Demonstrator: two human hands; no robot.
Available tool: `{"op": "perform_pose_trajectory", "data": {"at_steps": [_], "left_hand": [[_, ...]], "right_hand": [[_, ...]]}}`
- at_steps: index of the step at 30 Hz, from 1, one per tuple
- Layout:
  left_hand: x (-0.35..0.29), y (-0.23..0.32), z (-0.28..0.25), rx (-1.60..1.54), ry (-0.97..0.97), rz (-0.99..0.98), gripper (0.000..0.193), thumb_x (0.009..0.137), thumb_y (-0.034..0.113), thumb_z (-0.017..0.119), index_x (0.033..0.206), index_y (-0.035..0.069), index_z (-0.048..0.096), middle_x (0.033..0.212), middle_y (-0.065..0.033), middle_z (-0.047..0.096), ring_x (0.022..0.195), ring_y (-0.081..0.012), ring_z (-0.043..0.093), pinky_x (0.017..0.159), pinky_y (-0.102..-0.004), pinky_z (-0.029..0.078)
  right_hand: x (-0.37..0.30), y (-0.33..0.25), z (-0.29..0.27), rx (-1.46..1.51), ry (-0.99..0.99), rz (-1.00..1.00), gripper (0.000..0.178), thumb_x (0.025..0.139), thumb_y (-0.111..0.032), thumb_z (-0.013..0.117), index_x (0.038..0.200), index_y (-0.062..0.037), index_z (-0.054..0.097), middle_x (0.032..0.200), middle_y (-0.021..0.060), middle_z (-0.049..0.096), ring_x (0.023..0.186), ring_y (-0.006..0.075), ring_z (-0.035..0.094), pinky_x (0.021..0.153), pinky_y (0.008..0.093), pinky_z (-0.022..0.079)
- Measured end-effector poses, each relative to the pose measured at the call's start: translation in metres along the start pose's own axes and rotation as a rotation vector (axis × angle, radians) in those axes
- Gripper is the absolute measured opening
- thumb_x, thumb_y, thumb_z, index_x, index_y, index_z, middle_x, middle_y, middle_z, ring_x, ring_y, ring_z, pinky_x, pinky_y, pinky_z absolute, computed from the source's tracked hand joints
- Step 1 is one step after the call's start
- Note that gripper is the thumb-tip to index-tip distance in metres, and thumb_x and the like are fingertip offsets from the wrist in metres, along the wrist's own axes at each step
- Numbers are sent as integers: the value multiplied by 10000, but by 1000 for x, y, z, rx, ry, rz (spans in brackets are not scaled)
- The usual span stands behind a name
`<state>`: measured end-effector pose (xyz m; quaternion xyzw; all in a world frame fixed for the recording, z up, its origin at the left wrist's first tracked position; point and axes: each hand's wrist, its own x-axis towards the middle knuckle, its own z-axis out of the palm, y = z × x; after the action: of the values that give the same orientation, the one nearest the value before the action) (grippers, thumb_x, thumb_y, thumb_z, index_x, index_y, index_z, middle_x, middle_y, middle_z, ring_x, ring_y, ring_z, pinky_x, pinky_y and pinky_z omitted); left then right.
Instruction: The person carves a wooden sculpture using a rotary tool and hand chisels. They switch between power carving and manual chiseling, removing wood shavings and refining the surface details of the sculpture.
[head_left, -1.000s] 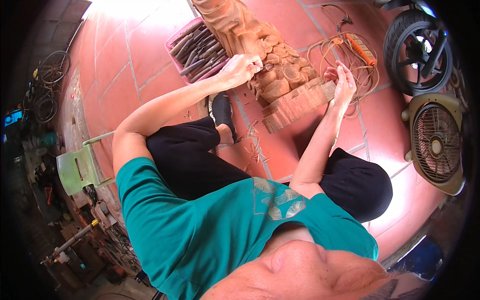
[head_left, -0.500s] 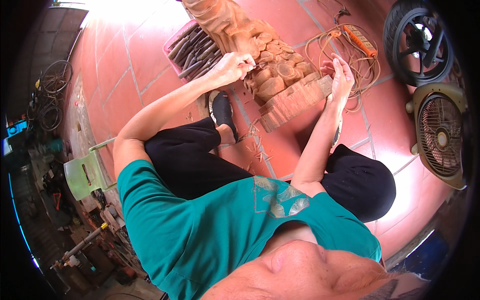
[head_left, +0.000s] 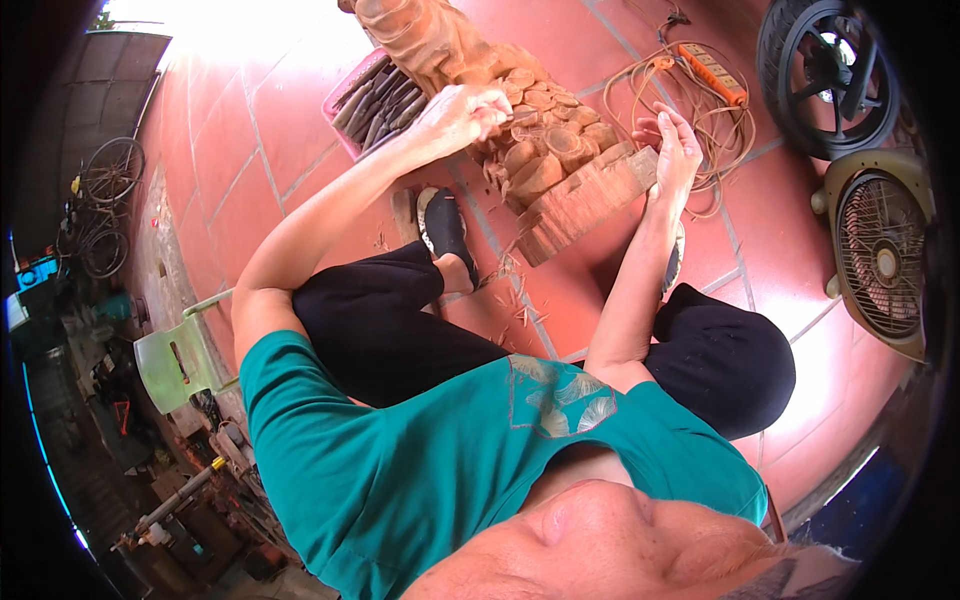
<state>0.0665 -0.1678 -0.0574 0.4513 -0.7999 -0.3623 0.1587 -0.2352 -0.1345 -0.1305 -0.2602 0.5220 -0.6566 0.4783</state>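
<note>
A carved wooden sculpture (head_left: 545, 140) lies aslant over the floor ahead of me, its rounded, overlapping shapes next to a flat rough base (head_left: 585, 205). My left hand (head_left: 468, 115) is closed with its fingers bunched at the left side of the carving. Whatever those fingers pinch, if anything, is too small to make out. Beside the right corner of the base is my right hand (head_left: 672, 155), its fingers raised, loosely bent and apart, with nothing seen in it. A pink basket (head_left: 335, 105) full of dark-handled carving tools (head_left: 378, 105) stands just beyond my left wrist.
Wood shavings (head_left: 515, 300) lie on the red tiles between my feet. An orange power strip (head_left: 712, 75) with tangled cord, a wheel (head_left: 830, 80) and a box fan (head_left: 882, 255) stand at right. At left are a green plastic chair (head_left: 165, 365) and bicycles (head_left: 108, 205).
My left hand has shifted up a little along the carving, still closed. My right hand stays by the base corner. The whole view has moved slightly.
</note>
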Motion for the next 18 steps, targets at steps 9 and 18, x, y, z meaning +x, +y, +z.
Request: {"op": "perform_pose_trajectory", "data": {"at_steps": [9,18], "left_hand": [[33,6,-2,711,66,375,245,842,155,557,1057,81,650,793,-138,638,797,-353,615,752,-451,431],[55,56,-5,1036,-406,219,138,829,135,554,951,90,598,973,-100,611,1039,-278,558,874,-422,422]], "right_hand": [[0,-1,-3,-37,19,7,248,967,-134,595,1136,36,658,851,136,713,672,183,676,656,279,537],[-2,-1,-2,-13,14,-4,241,968,-129,589,1126,40,659,844,131,708,673,176,673,648,270,532]]}}
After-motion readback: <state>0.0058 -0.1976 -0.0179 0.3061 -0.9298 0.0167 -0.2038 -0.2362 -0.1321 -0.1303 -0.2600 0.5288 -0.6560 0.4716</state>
